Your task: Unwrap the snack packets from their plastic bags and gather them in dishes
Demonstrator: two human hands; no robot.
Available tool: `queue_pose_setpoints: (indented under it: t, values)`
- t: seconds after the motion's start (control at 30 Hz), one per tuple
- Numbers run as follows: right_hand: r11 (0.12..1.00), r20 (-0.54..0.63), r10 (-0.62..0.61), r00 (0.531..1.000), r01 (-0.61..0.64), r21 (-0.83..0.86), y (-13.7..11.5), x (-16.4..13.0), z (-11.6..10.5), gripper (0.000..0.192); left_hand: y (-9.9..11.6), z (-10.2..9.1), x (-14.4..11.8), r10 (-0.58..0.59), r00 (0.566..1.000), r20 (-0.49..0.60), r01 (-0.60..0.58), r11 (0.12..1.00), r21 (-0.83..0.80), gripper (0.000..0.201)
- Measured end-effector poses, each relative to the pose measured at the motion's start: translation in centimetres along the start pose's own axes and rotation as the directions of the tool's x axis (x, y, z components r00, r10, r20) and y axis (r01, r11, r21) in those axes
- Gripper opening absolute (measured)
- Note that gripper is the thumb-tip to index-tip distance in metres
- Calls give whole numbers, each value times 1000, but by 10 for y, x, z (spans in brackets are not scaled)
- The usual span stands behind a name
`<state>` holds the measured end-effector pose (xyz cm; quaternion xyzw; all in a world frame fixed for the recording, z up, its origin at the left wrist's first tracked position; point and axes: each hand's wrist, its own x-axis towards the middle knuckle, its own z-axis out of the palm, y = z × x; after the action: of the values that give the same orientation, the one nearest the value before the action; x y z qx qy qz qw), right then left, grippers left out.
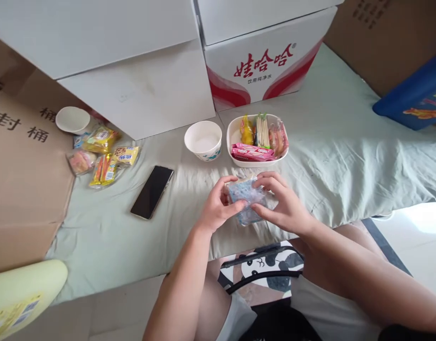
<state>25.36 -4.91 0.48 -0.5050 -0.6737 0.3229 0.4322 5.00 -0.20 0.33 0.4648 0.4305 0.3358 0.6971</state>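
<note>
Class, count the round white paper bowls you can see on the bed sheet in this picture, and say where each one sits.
2. One paper bowl stands left of the snack-filled white dish; the other paper bowl sits far left by the loose snack packets. More may be hidden behind the boxes.

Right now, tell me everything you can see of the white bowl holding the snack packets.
The white bowl is a rounded-square dish that looks like plastic or ceramic; which, I cannot tell. It stands upright on the pale green cloth, just in front of the red-and-white printed carton and beside an empty paper cup. It is packed with wrapped snacks: a pink packet lying across the front, yellow, striped and reddish ones standing behind. Neither hand touches it; both hold a bluish packet nearer the person.
</note>
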Motion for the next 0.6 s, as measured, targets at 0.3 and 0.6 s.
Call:
queue_pose_setpoints:
  t: [0.3,0.6]
  values:
    - [972,-167,233,958,-227,54,1,10,-8,24,-8,26,9,59,998,-21,-59,998,18,87]
    - [865,-76,310,948,-314,-392,18,1,-28,18,-1,3,17,145,913,-381,-140,989,40,58]
